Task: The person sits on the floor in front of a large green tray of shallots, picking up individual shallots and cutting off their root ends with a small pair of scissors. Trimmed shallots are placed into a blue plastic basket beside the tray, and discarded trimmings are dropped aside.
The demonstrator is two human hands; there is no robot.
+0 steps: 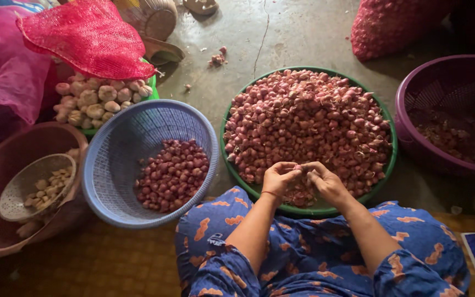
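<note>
A single shallot (298,168) is pinched between the fingertips of the left hand (279,178) and the right hand (325,181); both hands are curled closed around it and are held over the near rim of the green basin (392,157). The basin is heaped to its edge with unpeeled shallots (309,118) — no bare wall is seen inside it. Immediately left of the green basin, nearly rim to rim, a blue basket (111,165) is tilted, with peeled purple shallots (172,173) gathered in its lower part and its upper wall left bare. Right of the green basin a purple basket (413,93) is set, a narrow strip of concrete floor (303,33) separating the two. Beyond the basin's far edge the floor lies mostly open, apart from a few loose scraps (217,58). Farther left of the blue basket, garlic bulbs (97,99) are partly covered by a red mesh sack (86,36), and a brown tub (6,159) holds a pale strainer (26,179) with cloves. Just below the green basin's near rim, the lap is covered by blue patterned cloth (314,258).
</note>
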